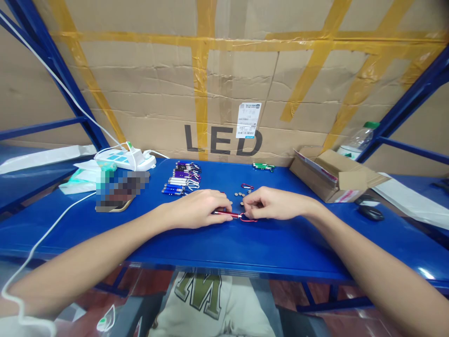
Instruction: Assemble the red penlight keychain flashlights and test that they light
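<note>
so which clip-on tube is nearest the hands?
The red tube, in left hand, right hand at its clip; others lie farther off: the row of blue, black, purple and silver tubes, and green ones.

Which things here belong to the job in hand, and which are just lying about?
Likely in the job: red penlight, small round discs, loose red carabiner, penlight row, green penlights.

Likely just lying about: computer mouse, power strip, bottle.

bright, even light | glare: table (280,248), right front corner | edges stretched | slight softness
</note>
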Tool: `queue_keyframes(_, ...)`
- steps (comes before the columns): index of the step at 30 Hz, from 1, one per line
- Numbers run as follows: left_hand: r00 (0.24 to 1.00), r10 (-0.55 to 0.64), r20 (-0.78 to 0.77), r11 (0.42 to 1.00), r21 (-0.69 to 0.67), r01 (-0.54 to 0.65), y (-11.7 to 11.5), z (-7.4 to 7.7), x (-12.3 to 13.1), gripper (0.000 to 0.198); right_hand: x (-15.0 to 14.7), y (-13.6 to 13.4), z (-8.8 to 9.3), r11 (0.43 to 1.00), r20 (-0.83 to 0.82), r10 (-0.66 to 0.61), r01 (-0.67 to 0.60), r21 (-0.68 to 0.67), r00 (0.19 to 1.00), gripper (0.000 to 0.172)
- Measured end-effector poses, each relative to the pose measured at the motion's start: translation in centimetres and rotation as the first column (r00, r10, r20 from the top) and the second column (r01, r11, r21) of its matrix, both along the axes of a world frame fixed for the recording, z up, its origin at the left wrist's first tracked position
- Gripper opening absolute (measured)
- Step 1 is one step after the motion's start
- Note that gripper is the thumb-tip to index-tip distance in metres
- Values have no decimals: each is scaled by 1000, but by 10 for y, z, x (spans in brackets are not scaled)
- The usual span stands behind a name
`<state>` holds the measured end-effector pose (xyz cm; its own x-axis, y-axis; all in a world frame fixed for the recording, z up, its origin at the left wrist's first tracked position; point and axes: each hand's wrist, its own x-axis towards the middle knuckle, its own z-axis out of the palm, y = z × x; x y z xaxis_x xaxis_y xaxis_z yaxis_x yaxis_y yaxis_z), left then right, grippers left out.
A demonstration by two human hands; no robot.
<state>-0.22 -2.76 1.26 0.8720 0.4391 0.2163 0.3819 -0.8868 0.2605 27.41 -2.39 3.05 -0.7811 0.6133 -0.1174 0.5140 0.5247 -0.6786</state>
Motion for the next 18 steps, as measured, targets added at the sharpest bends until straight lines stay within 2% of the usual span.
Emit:
queue_keyframes(4,999,-48,-1,999,-18,48,-4,2,3,21,-2,-3,1,999,29,25,-24,-32,999,20)
queue_keyframes(13,998,-53,-20,996,-72,52,-3,4,3,27,-3,-5,4,999,131,16,-10,-44,991,19)
queue_keyframes(15,1000,-16,-1,999,-44,16,1,3,1,30,-3,-5,4,1000,120,3,-4,8,993,20)
queue_keyframes(18,994,103,26,994,46,-104,10,0,-4,26,-5,-3,1,981,39,-82,74,179,996,25)
